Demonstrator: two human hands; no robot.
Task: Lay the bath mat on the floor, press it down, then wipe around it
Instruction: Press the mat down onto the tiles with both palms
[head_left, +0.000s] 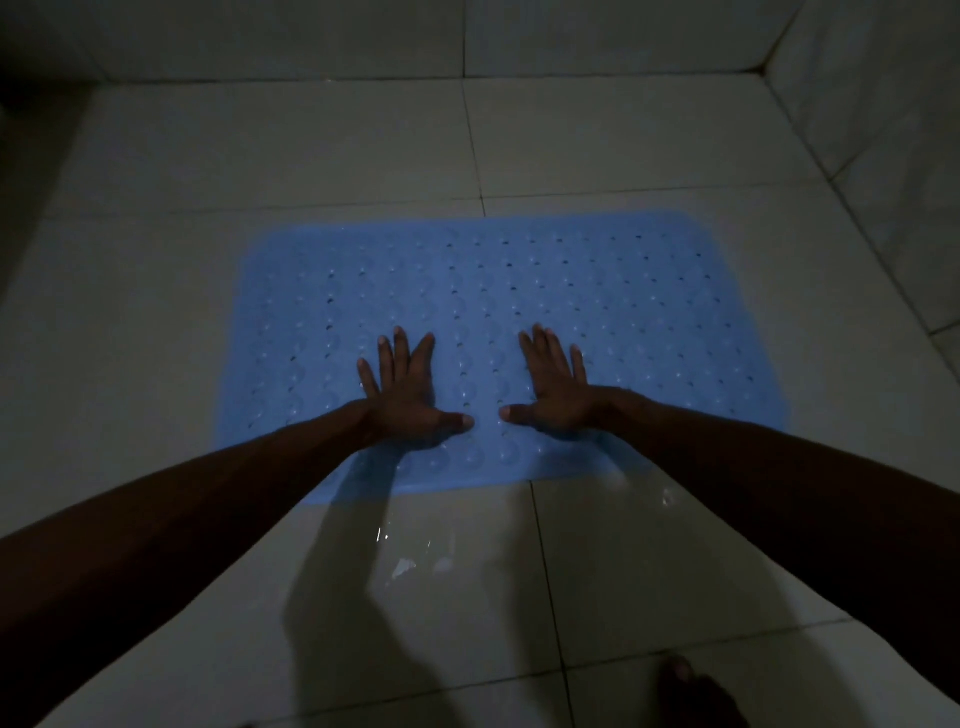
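The blue bath mat (519, 312) is laid flat on the tiled floor (156, 312), long side running left to right, its far edge just past a grout line and its near edge close to another. Rows of small holes and round bumps are seen across the mat's surface.

Both hands are placed palm-down on the near-centre part of the mat. The left hand (410, 395) is spread flat, fingers straight and fanned, pointed away from the person, thumb stuck out to the right. The right hand (558, 387) is likewise spread flat, fingers straight, angled slightly to the left, thumb stuck out to the left. The two thumb tips are near each other but apart, with a strip of mat shown between them. Nothing is gripped or pinched by either hand; the mat lies under the palms and fingers, not inside any grasp. How hard the mat is pressed cannot be told.

Both forearms are extended from the lower corners of the frame, and the near edge of the mat is crossed by them. Shadows of the arms are cast on the floor tiles nearer the camera. Wet glints (410, 564) are seen on the tile just below the mat's near edge. A bare foot (696, 691) is partly seen at the bottom right, on the floor, well apart from the mat. Tiled walls (857, 104) are met at the far right corner. The lighting is dim.
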